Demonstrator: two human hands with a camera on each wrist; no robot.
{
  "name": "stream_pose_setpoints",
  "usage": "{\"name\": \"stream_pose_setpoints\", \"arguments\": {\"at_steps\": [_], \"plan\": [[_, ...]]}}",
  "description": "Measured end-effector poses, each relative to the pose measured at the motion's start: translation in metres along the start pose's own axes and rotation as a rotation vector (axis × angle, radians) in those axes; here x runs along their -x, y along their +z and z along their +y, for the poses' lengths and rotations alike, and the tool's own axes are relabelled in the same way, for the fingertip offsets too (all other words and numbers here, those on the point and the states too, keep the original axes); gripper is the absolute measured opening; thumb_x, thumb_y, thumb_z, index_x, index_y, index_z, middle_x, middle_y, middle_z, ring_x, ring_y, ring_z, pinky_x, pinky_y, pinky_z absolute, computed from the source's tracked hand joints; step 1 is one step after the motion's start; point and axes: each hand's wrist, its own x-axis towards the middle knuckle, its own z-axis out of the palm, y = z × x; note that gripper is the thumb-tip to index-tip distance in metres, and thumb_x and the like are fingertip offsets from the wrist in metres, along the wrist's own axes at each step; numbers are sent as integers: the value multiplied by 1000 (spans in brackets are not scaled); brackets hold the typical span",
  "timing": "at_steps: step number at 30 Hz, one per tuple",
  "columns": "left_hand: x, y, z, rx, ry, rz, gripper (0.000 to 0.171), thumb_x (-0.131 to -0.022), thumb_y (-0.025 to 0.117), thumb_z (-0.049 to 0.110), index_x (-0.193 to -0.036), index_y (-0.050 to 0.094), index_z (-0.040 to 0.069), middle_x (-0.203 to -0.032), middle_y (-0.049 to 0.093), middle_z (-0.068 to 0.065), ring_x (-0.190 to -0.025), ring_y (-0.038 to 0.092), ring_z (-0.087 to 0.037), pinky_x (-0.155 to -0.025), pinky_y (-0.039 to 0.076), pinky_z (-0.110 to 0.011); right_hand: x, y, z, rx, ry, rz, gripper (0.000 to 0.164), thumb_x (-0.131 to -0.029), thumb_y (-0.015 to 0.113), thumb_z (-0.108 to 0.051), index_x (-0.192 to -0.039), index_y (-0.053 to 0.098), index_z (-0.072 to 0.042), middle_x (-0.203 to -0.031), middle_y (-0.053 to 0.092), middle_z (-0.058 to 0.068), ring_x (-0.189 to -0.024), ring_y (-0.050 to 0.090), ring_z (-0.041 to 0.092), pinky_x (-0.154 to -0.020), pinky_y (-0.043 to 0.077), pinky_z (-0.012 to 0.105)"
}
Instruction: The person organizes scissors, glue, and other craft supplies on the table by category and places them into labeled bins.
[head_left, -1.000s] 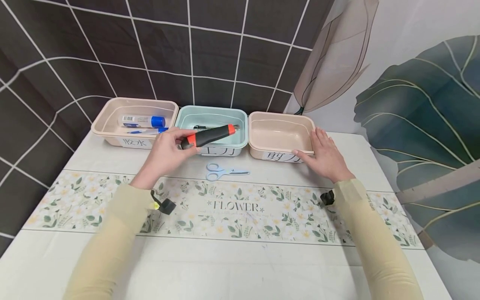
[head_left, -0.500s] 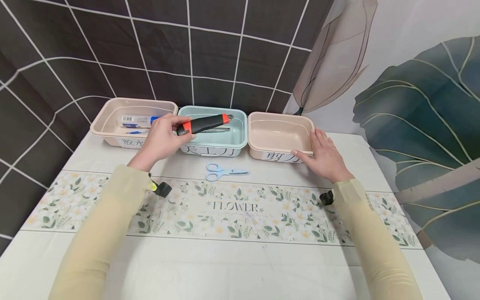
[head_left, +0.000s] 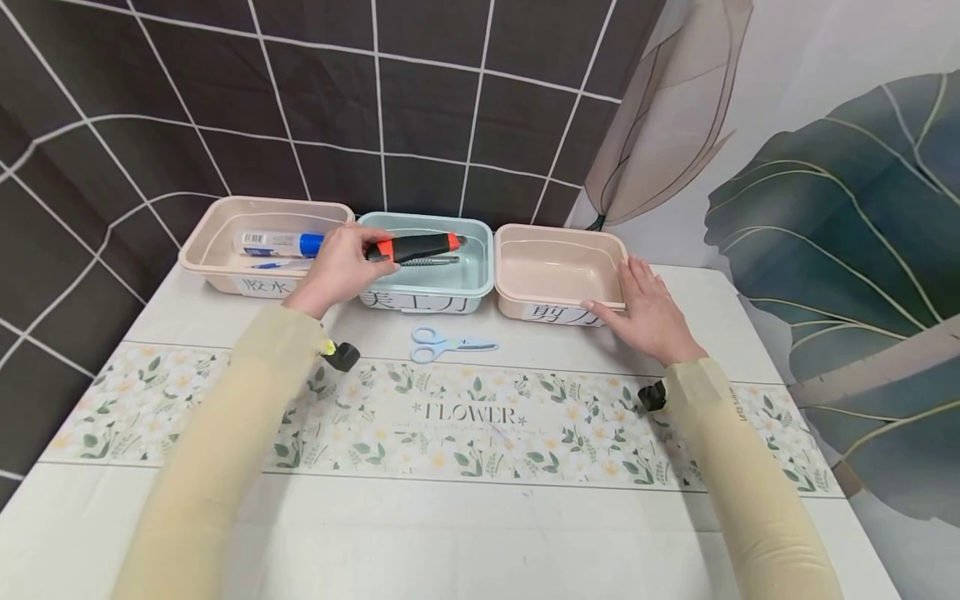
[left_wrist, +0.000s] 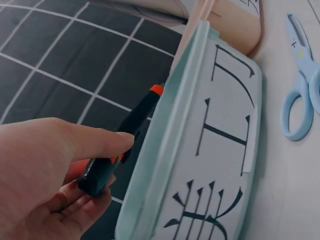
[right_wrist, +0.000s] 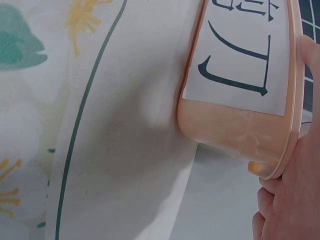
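My left hand (head_left: 345, 265) pinches a black utility knife with red-orange ends (head_left: 416, 247) between thumb and fingers, holding it over the teal bin (head_left: 483, 275). In the left wrist view the knife's front end (left_wrist: 157, 90) overlaps the bin's rim. A slim cutter (head_left: 431, 261) lies inside that bin, partly hidden by the held knife. My right hand (head_left: 654, 312) rests on the right-hand corner of a pink bin (head_left: 510, 287), its fingers fairly straight along the side and its thumb at the front rim. Light blue scissors (head_left: 450, 344) lie on the table in front of the teal bin.
At the left of the row stands another pink bin (head_left: 198, 250) holding a blue-capped glue tube (head_left: 277, 243) and a blue-and-white item (head_left: 281, 264). Paper labels (head_left: 266, 286) mark the bin fronts. A dark gridded backdrop (head_left: 427, 100) rises behind the table (head_left: 450, 533).
The left hand first drew back left with the utility knife, then moved slightly right and lowered it toward the teal bin. The right hand has kept its place.
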Motion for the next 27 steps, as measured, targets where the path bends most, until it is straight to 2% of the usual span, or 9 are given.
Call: {"name": "stream_pose_setpoints", "arguments": {"at_steps": [6, 13, 21, 27], "plan": [[-11, 10, -6, -17, -5, -23, 47, -89, 77, 8, -134, 65, -1, -131, 59, -21, -107, 51, -33, -88, 46, -44, 1, -1, -1, -5, -12, 5, 102, -98, 45, -68, -160, 11, 6, -166, 3, 25, -154, 0, 35, -122, 2, 53], [-21, 19, -11, -66, 17, -60, 46, -87, 78, 6, -131, 66, -4, -120, 63, -22, -102, 51, -33, -85, 47, -43, 0, 0, 1, 0, -10, 4, 102, -98, 44, -68, -160, 11, 6, -166, 2, 24, -153, -1, 35, -122, 3, 54], [-25, 21, -11, -113, 44, -71, 45, -84, 78, 6, -126, 68, -7, -113, 66, -23, -100, 55, -33, -86, 47, -43, -1, 1, 2, 3, -12, 9, 102, -98, 43, -68, -160, 10, 5, -166, 3, 26, -153, 0, 36, -121, 5, 56], [-28, 19, -12, -122, 17, -100, 47, -87, 75, 5, -131, 64, -7, -114, 65, -24, -99, 55, -35, -87, 48, -44, -1, 1, 2, 2, -8, 8, 102, -98, 44, -69, -160, 11, 5, -166, 3, 25, -153, 0, 36, -122, 5, 55]]}}
